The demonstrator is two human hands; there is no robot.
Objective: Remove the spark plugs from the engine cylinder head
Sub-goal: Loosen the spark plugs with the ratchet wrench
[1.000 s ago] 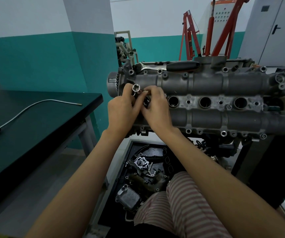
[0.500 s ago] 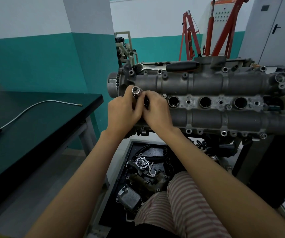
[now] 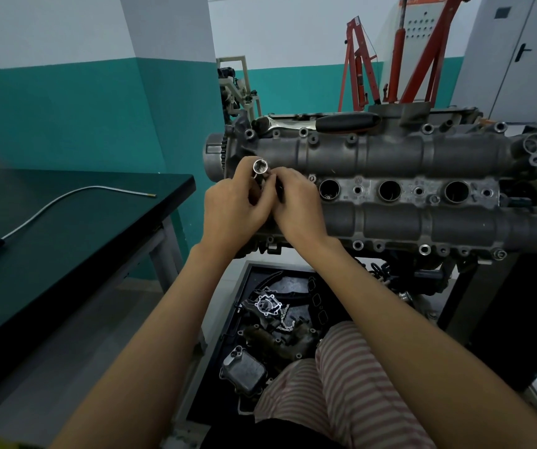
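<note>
The grey engine cylinder head (image 3: 390,157) lies across the middle of the view, with three open spark plug wells (image 3: 390,190) in a row. Over its left end my left hand (image 3: 231,212) grips a shiny metal socket (image 3: 260,166), its open end turned up towards me. My right hand (image 3: 296,205) is pressed against the left one, its fingertips pinching the socket's lower part. The leftmost well and whatever sits in the socket are hidden behind my fingers.
A ratchet with a black handle (image 3: 344,121) lies along the head's far edge. A dark bench (image 3: 66,222) with a thin metal rod (image 3: 66,196) stands at the left. A tray of engine parts (image 3: 276,319) sits on the floor below. A red engine hoist (image 3: 390,59) stands behind.
Both hands have lifted the socket a little up and away from the leftmost well, and more of its shiny barrel now shows above my fingers.
</note>
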